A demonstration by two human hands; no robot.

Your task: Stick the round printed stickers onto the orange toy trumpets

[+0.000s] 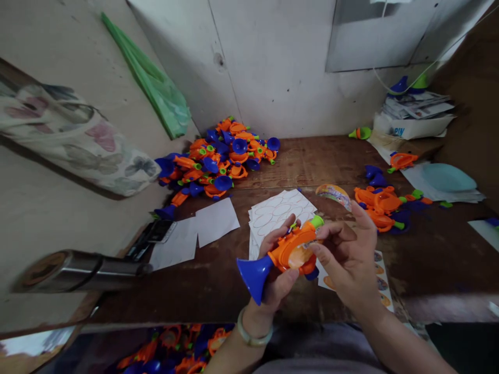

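My left hand (pixel 275 275) grips an orange toy trumpet (pixel 284 255) with a blue bell and a green mouthpiece, held over the near edge of a brown wooden table (pixel 312 161). My right hand (pixel 346 254) presses its thumb and fingers on an oval sticker on the trumpet's side. Under my hands lie a stack of white sticker backing sheets (pixel 278 210) with empty ovals and a sheet of printed stickers (pixel 380 283). A loose printed sticker sheet (pixel 334 193) curls up just beyond my right hand.
A big pile of toy trumpets (pixel 218 158) sits at the far left corner, a smaller group (pixel 384 205) at the right. White paper sheets (pixel 195 234), a metal cylinder (pixel 78 270), a box of papers (pixel 413 117), a teal plate (pixel 446 179). More trumpets (pixel 175 350) lie below the table.
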